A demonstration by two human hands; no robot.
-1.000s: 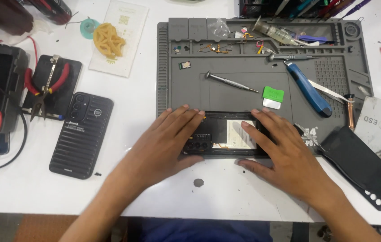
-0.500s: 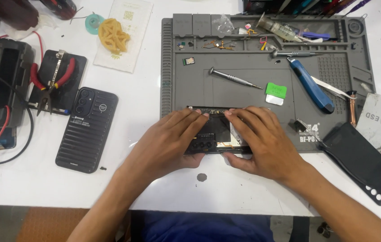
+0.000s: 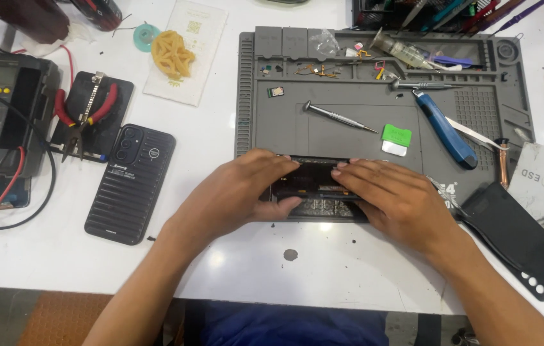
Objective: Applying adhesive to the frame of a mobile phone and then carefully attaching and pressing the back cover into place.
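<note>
since a moment ago both hands have closed in toward each other. left hand and right hand pinch the dark opened phone on the grey mat.

Work surface: a white bench with a smooth, glossy top. Overhead light produces soft bright reflections on the bare area near the front edge. A small dark spot marks the surface close to that edge. The front edge runs across the lower part of the view. Below it, at lower left, a section of reddish-brown textured floor is visible, in shadow.
</note>
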